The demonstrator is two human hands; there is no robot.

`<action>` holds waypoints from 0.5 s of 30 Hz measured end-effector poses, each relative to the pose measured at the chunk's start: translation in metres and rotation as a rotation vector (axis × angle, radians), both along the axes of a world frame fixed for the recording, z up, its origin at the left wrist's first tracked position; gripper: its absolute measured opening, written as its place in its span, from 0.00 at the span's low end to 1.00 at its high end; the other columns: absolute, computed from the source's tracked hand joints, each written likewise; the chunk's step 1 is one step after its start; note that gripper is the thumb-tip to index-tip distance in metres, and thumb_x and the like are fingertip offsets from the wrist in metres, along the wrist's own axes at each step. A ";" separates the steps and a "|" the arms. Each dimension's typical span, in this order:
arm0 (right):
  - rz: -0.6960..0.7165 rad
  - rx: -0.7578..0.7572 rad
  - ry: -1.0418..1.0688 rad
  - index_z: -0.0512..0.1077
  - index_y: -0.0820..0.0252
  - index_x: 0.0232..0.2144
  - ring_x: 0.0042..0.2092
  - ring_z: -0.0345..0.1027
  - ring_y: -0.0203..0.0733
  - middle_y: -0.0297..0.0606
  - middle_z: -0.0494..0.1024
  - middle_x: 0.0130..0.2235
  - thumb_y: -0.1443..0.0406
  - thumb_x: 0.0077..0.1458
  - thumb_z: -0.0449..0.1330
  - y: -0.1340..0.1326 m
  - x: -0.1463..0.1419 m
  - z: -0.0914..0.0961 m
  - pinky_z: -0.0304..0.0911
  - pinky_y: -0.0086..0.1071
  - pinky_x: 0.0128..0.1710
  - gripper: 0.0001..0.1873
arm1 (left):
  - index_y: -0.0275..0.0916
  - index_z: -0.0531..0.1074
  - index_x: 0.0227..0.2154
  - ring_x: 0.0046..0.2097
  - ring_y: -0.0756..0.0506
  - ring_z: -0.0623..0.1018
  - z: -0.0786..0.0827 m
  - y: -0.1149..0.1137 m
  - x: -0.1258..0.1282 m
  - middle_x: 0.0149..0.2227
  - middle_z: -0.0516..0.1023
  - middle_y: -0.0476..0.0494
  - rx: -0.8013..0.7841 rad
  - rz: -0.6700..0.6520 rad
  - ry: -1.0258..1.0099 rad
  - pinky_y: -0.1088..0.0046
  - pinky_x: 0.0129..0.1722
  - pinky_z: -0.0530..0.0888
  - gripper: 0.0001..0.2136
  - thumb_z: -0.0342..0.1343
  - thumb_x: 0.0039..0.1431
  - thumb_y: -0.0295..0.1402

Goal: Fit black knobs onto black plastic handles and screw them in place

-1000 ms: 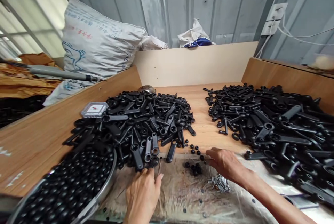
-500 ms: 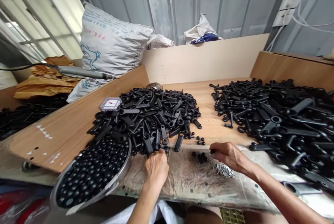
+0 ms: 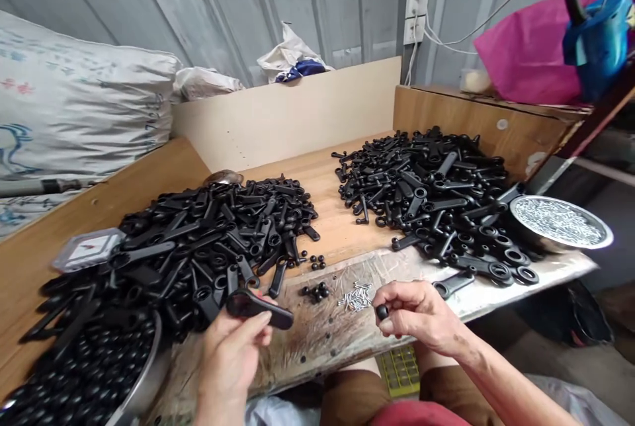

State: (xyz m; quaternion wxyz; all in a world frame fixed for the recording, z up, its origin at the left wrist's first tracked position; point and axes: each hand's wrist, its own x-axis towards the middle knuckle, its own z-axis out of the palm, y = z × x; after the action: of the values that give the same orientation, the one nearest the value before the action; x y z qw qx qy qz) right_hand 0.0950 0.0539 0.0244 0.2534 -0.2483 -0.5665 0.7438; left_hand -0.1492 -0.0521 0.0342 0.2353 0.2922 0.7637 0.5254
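- Fingers of left hand (image 3: 229,353) closed on a black lever (image 3: 262,311); thumb along its near side, other fingers behind. Rounded end points left, plain end right; lever held above the bench's front edge.
- Fingers of right hand (image 3: 421,317): thumb and forefinger pinch a small black ball (image 3: 381,312), well apart from the lever.
- Handling, lever (judged): light, stiff, probably moulded plastic, not fragile. Smooth faces may twist in the grip; best held mid-shank, thumb opposing fingers, rounded end left free.
- Handling, ball (judged): light, hard, apt to roll if dropped. Take across its widest part with two fingertips.
- Between the hands, on a stained plastic sheet (image 3: 342,327): metal pins (image 3: 356,297); loose balls (image 3: 316,292) to their left. Pins look thin and slippery; fingertips only.
- Farther out: left lever heap (image 3: 213,234), right lever heap (image 3: 421,191).
- Outermost: ball basin (image 3: 151,368) at left, pin bowl (image 3: 538,239) at right.
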 end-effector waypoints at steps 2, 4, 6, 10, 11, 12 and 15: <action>-0.005 0.083 0.047 0.73 0.62 0.25 0.24 0.58 0.31 0.31 0.68 0.22 0.66 0.40 0.63 -0.004 0.007 0.001 0.56 0.25 0.24 0.05 | 0.37 0.68 0.24 0.21 0.50 0.70 0.007 0.010 0.033 0.24 0.74 0.49 0.266 -0.003 -0.444 0.77 0.17 0.64 0.14 0.59 0.28 0.33; -0.025 0.218 0.086 0.74 0.61 0.26 0.31 0.63 0.36 0.36 0.71 0.31 0.64 0.42 0.63 -0.008 0.014 0.004 0.60 0.28 0.31 0.06 | 0.36 0.69 0.22 0.20 0.51 0.69 0.009 0.023 0.065 0.24 0.74 0.49 0.327 -0.030 -0.587 0.77 0.16 0.64 0.12 0.60 0.27 0.33; -0.050 0.331 0.106 0.76 0.60 0.27 0.40 0.64 0.41 0.40 0.70 0.42 0.61 0.43 0.63 -0.011 0.020 0.006 0.61 0.32 0.40 0.08 | 0.36 0.71 0.20 0.19 0.50 0.70 0.008 0.036 0.092 0.22 0.74 0.47 0.320 -0.076 -0.658 0.77 0.15 0.65 0.11 0.61 0.29 0.33; -0.047 0.353 0.144 0.77 0.58 0.29 0.48 0.61 0.46 0.41 0.68 0.45 0.57 0.45 0.63 -0.011 0.033 0.006 0.59 0.37 0.48 0.12 | 0.34 0.74 0.21 0.21 0.50 0.71 -0.005 0.046 0.128 0.20 0.74 0.46 0.283 -0.211 -0.814 0.76 0.20 0.69 0.11 0.64 0.32 0.34; -0.044 0.326 0.163 0.77 0.58 0.30 0.46 0.63 0.45 0.41 0.68 0.44 0.56 0.45 0.63 -0.010 0.036 0.005 0.60 0.37 0.47 0.12 | 0.34 0.75 0.22 0.21 0.51 0.71 -0.009 0.045 0.134 0.20 0.74 0.47 0.284 -0.250 -0.846 0.77 0.20 0.69 0.11 0.65 0.33 0.34; -0.044 0.295 0.183 0.76 0.59 0.30 0.43 0.65 0.44 0.41 0.68 0.43 0.56 0.46 0.63 -0.009 0.039 0.004 0.63 0.36 0.44 0.13 | 0.34 0.75 0.23 0.21 0.52 0.70 -0.013 0.044 0.139 0.20 0.74 0.48 0.287 -0.286 -0.865 0.77 0.21 0.68 0.11 0.66 0.34 0.34; -0.116 0.396 0.199 0.75 0.61 0.30 0.36 0.69 0.39 0.40 0.70 0.40 0.59 0.50 0.60 -0.007 0.044 0.001 0.67 0.33 0.38 0.10 | 0.34 0.76 0.27 0.20 0.54 0.67 -0.021 0.041 0.149 0.20 0.73 0.50 0.276 -0.360 -0.846 0.80 0.19 0.65 0.13 0.67 0.39 0.36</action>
State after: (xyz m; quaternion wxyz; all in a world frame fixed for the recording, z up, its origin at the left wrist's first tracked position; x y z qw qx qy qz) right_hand 0.1389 0.0466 0.0251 0.3940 -0.1514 -0.6585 0.6231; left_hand 0.0002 -0.0115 0.0127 0.5717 0.2090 0.4614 0.6454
